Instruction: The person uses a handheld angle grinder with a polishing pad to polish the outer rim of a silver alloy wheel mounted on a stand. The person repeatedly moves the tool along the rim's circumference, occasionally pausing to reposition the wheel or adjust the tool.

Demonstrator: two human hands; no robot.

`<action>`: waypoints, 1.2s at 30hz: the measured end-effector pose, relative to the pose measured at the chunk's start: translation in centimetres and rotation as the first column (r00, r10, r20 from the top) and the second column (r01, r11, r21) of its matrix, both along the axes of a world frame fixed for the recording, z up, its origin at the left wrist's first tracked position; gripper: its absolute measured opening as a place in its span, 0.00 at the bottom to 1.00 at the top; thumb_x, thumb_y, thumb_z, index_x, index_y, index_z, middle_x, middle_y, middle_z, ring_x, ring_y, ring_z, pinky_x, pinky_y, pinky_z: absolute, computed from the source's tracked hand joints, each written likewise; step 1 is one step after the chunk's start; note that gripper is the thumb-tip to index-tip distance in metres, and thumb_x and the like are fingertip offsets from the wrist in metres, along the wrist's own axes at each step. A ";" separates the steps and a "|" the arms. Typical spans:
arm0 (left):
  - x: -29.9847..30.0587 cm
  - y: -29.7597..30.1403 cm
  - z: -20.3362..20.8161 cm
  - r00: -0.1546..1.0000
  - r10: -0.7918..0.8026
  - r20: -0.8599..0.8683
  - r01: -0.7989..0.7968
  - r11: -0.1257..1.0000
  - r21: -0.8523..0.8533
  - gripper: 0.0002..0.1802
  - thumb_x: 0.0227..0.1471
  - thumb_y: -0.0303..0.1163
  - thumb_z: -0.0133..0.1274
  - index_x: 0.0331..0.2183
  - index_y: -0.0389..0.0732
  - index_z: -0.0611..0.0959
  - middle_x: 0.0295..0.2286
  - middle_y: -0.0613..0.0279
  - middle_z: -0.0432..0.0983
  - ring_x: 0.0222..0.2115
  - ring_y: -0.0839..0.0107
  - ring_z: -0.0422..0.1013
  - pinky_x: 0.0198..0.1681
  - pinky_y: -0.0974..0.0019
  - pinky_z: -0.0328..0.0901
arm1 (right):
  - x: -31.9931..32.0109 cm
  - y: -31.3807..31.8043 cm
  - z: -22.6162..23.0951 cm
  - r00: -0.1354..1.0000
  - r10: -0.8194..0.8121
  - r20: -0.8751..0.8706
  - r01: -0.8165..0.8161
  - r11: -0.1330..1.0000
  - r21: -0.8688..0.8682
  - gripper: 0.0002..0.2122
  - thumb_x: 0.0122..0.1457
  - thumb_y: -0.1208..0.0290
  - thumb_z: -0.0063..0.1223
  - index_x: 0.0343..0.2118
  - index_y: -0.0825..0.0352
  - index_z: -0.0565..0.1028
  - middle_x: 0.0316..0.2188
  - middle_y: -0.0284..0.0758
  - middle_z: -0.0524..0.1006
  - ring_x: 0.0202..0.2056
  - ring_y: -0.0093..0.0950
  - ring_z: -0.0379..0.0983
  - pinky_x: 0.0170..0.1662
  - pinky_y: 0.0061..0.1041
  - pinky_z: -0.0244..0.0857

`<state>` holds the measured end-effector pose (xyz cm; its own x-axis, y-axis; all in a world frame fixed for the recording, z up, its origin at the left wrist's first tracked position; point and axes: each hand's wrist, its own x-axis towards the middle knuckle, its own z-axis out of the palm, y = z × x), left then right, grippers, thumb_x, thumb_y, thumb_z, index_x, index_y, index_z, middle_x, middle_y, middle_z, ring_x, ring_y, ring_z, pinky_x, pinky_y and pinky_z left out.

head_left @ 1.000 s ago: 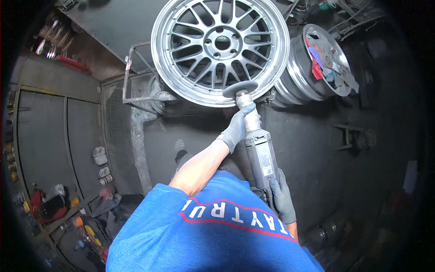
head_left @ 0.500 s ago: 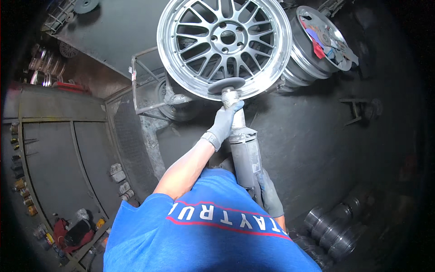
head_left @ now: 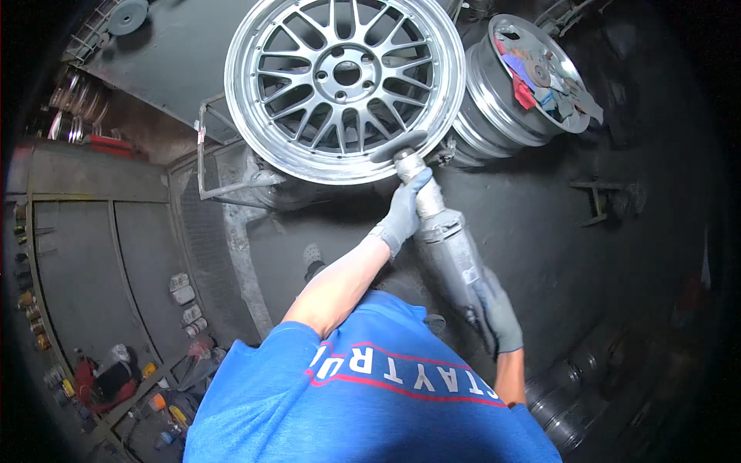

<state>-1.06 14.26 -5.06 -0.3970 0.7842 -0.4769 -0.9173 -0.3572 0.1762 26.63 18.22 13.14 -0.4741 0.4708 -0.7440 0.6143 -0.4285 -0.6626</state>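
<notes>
A silver multi-spoke alloy wheel rim (head_left: 309,106) with a bright polished lip faces up ahead of me on a metal stand. I hold a long grey angle grinder (head_left: 454,258) with a round flat disc (head_left: 398,147) at its far end. The disc lies over the near right part of the rim's lip. My left hand (head_left: 402,212), in a grey glove, is wrapped round the tool's taped neck. My right hand (head_left: 500,315), gloved too, grips the rear of its body; some of those fingers are hidden behind the tool.
Right of the wheel, another rim (head_left: 505,96) carries rags and small discs on top. The stand's pipe frame (head_left: 202,158) juts out at left. A small metal stand (head_left: 596,202) is on the floor at right. More rims (head_left: 559,409) lie at lower right.
The grinder has swung so its rear points further right, and its disc has moved right along the lip. Both hands moved right with it. The wheel appears further left in view.
</notes>
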 end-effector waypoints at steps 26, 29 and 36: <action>-5.3 -13.4 1.7 0.919 -0.079 -0.386 -0.111 0.888 -0.447 0.28 0.57 0.44 0.72 0.52 0.40 0.82 0.37 0.63 0.82 0.32 0.71 0.79 0.37 0.62 0.76 | -2.6 -14.5 -6.9 0.969 -0.154 -0.191 0.112 0.971 -0.212 0.28 0.75 0.58 0.53 0.72 0.68 0.67 0.62 0.41 0.76 0.58 0.32 0.75 0.61 0.32 0.70; -7.6 -15.7 2.5 0.896 -0.139 -0.422 -0.093 0.871 -0.483 0.30 0.58 0.44 0.72 0.54 0.37 0.81 0.40 0.60 0.82 0.35 0.70 0.80 0.40 0.61 0.76 | -4.9 -17.5 -8.0 0.936 -0.304 -0.179 0.202 0.878 -0.435 0.29 0.75 0.56 0.53 0.72 0.71 0.68 0.67 0.42 0.73 0.66 0.33 0.69 0.70 0.34 0.61; -8.5 -16.0 3.5 0.890 -0.129 -0.437 -0.136 0.841 -0.524 0.33 0.56 0.44 0.73 0.55 0.36 0.81 0.41 0.60 0.82 0.37 0.70 0.80 0.42 0.62 0.77 | -5.2 -16.9 -9.7 0.944 -0.209 -0.254 0.109 0.927 -0.358 0.32 0.74 0.52 0.57 0.71 0.72 0.68 0.68 0.43 0.72 0.67 0.33 0.68 0.71 0.34 0.60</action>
<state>-9.58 -1.79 -1.55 -0.6672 0.4599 -0.5860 -0.6913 -0.0894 0.7170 21.40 1.33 3.44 -0.6273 0.3047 -0.7167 0.3282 -0.7311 -0.5981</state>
